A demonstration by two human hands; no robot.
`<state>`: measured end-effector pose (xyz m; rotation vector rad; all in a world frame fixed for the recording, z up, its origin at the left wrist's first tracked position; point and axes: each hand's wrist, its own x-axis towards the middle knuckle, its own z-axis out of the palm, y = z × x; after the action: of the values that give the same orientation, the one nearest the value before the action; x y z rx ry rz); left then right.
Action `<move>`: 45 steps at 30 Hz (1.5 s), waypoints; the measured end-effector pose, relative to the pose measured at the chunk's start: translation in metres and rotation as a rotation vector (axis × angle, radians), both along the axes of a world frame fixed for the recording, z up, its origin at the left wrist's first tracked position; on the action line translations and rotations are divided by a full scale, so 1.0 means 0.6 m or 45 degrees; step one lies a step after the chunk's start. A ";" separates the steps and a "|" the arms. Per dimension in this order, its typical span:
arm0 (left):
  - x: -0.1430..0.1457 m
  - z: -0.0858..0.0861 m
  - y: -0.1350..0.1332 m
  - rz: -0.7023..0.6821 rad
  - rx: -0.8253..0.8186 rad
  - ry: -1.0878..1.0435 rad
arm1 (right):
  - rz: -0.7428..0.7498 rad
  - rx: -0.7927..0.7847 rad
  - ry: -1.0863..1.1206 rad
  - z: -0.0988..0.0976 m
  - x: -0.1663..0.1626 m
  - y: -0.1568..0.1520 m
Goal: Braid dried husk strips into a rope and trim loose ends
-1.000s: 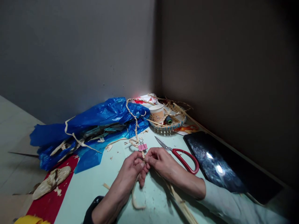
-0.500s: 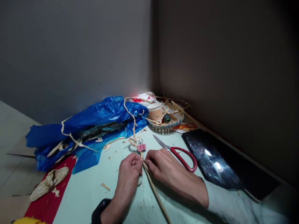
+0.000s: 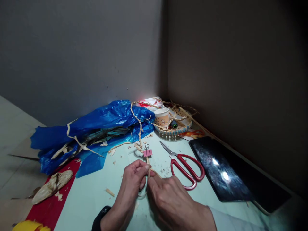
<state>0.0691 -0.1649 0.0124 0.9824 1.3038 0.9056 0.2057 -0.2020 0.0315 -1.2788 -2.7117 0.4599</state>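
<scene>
Right hand (image 3: pixel 172 197) drawn back from pink clip (image 3: pixel 148 152); scissors (image 3: pixel 173 154) thereby more fully uncovered. Straw braid (image 3: pixel 140 128) gripped by clip, pinched just below by left hand (image 3: pixel 133 178). Strand (image 3: pixel 148 173) pinched by right fingertips; tensioning judged underway.

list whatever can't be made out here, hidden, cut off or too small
All in the head view:
Strands: part of their run is covered by the left hand and right hand.
Right palm: hidden by the back of that hand.
Cup: its bottom is hidden by its near side; its print is too small to read.
Blue bag: its folds hide most contents.
Yellow thing: cut off by the bottom edge.
</scene>
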 end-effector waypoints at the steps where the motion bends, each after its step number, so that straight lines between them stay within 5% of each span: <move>1: -0.002 0.000 -0.001 -0.008 -0.015 -0.026 | 0.012 -0.017 -0.034 0.002 0.000 0.002; 9: -0.008 0.006 0.000 -0.035 -0.098 -0.205 | -0.423 -0.122 0.557 0.013 0.029 0.041; 13: -0.006 0.004 -0.002 -0.049 -0.078 -0.211 | -0.354 -0.404 0.697 -0.011 0.027 0.050; 19: -0.005 0.000 -0.009 -0.076 -0.022 -0.068 | -0.419 -0.532 0.746 -0.016 0.020 0.053; 34: -0.013 0.014 -0.023 -0.208 0.238 0.445 | -0.590 -0.476 0.830 -0.016 0.012 0.060; 41: -0.013 0.037 -0.040 -0.104 0.278 0.688 | -0.589 -0.394 0.827 -0.026 0.013 0.059; 45: -0.002 0.036 -0.055 -0.156 0.470 0.887 | -0.557 -0.397 0.841 -0.026 0.014 0.059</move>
<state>0.0681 -0.1980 0.0340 1.7542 1.6509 0.7444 0.2142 -0.1666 0.0158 -1.4108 -1.8106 1.0495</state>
